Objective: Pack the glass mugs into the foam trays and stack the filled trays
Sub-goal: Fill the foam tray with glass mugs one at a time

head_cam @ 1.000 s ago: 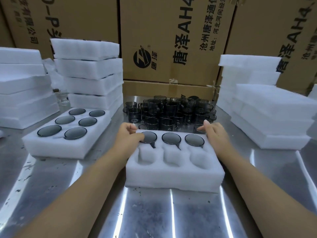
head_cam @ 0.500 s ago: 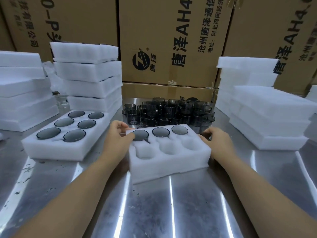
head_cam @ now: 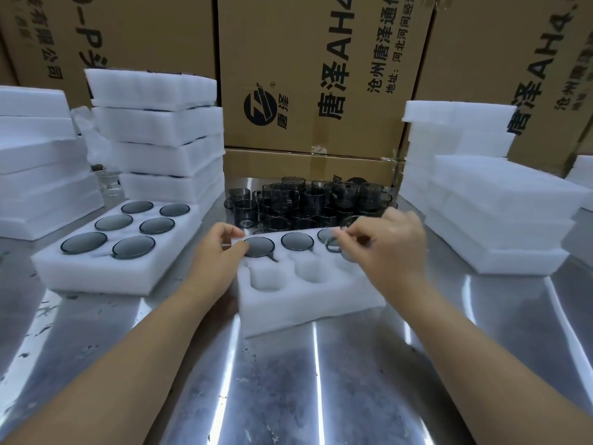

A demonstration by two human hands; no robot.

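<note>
The steel table (head_cam: 288,396) is lying slick nearest the camera, and the half-filled foam tray (head_cam: 308,309) is sitting on it slightly askew. The tray's near row of pockets (head_cam: 266,281) is standing empty.

At the tray's far left corner the left hand (head_cam: 215,252) is gripping the foam, thumb on top beside a seated mug (head_cam: 258,246). Over the tray's right end the right hand (head_cam: 391,252) is pinching what appears to be a dark glass mug (head_cam: 335,248), though blur is hiding exactly how the fingers are closing on it.

The risks, as I judge them:
- The glass could slip from so light a pinch and strike the seated mugs.
- A handle missing its slot would leave the mug sitting proud, so a tray stacked on top would rock.
- The light foam could slide on the steel if the left hand eases off.

Just beyond the tray's far edge the loose mugs (head_cam: 308,200) are crowding close, so a shove of the tray could knock them together.
</note>
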